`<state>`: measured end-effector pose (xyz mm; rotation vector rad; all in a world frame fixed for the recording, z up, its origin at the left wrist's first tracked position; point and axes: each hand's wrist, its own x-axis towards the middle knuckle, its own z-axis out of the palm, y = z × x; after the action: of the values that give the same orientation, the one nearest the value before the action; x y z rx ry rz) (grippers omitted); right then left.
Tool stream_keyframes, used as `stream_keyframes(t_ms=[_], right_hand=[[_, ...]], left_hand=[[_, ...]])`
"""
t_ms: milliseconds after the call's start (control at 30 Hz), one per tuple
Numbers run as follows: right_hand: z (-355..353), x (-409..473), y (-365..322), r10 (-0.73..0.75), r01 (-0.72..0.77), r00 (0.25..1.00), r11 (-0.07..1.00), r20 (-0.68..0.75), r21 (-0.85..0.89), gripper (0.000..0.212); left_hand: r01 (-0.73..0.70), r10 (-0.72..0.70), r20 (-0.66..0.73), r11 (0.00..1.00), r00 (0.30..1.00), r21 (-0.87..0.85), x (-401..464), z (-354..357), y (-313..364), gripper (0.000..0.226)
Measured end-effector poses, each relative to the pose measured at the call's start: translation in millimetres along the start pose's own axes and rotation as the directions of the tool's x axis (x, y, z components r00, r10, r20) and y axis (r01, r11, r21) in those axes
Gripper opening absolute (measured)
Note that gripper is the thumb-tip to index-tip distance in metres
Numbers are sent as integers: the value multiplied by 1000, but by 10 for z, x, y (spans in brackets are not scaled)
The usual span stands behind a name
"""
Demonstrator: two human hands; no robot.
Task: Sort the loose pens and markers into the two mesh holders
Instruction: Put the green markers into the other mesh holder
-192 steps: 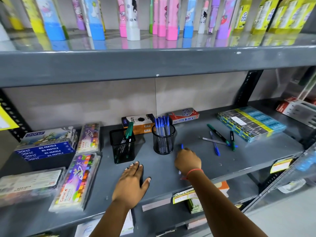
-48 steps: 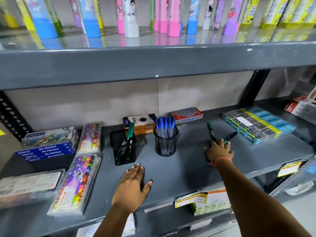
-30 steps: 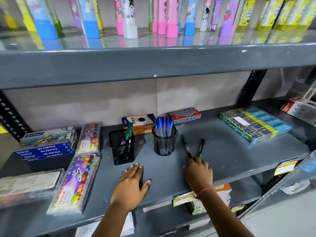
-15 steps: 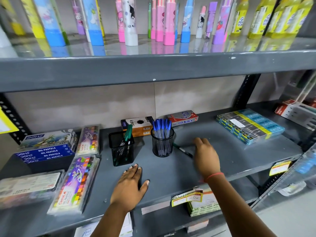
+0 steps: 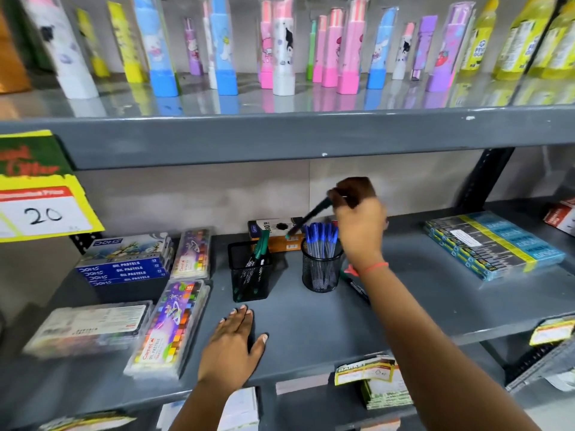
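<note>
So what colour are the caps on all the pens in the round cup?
Blue. The pens in the round mesh holder show best in the head view.

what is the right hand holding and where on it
A green-tipped marker, pinched at its upper end by the right hand; the left hand holds nothing.

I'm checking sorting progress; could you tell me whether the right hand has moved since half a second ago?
Yes. The right hand has risen off the shelf, carrying a green marker above the round holder.
</note>
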<state>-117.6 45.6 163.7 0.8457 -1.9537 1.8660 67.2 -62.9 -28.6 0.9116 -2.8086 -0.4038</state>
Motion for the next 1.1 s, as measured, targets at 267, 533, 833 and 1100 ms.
stream_keyframes(t_ms=[267, 533, 833, 1100], right_hand=[[807, -182, 204, 132, -52, 925, 973, 358, -223, 6], [414, -426, 681, 269, -179, 943, 905, 195, -385, 20], [-510, -859, 1331, 615, -214, 787, 331, 39, -919, 36], [-544, -836, 1354, 622, -466, 782, 547, -34, -696, 28]], left_hand=[[-2, 1, -41, 1000, 999, -27, -2, 21, 0, 65], [-6, 5, -39, 999, 999, -42, -8, 2, -8, 65], [-15, 14, -41, 1000, 999, -24, -17, -30, 28, 62], [-11, 10, -18, 1000, 1000, -15, -28, -54, 45, 63]])
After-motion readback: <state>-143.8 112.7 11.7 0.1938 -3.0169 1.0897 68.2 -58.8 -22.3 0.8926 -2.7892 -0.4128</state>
